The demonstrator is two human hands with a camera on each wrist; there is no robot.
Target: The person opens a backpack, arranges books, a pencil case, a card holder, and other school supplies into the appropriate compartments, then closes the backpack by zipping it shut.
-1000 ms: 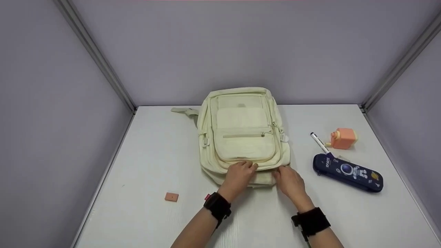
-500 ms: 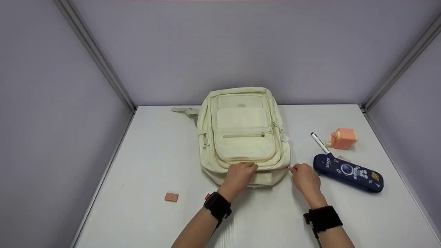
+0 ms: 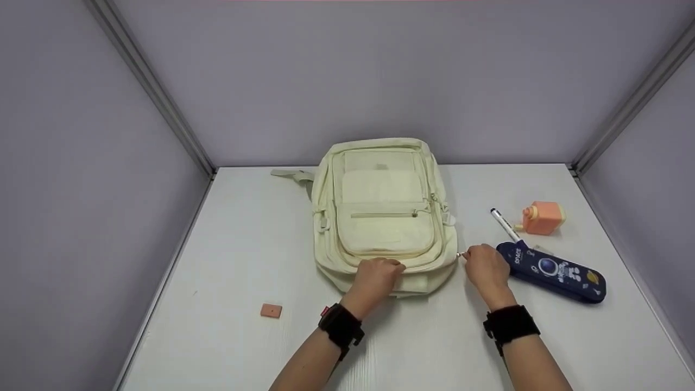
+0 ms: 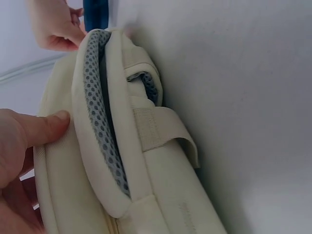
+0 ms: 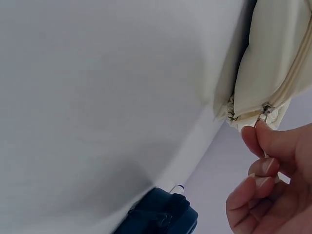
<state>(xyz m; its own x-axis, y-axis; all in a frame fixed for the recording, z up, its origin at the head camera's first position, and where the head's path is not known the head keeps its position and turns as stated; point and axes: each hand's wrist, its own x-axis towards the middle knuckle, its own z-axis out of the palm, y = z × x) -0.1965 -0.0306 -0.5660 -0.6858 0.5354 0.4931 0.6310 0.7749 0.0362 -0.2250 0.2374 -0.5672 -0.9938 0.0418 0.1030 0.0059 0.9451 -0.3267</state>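
The cream backpack [image 3: 388, 233] lies on the white table [image 3: 233, 244] before you, left of the navy pencil case [image 3: 551, 273]. Your left hand [image 3: 374, 277] grips the backpack's near end, fingers curled; your right hand [image 3: 487, 267], fingertips closed, pinches its zipper pull [image 5: 266, 110].

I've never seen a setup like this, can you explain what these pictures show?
There's no robot: a person works bare-handed, with black bands on the wrists. The wide pictures come from a camera worn on the head, looking forward and down; the two close ones come from cameras on each wrist. On the table lie a backpack, a navy case, a marker, an orange box and a reddish block. The left hand grips the backpack; the right hand pinches a zip pull.
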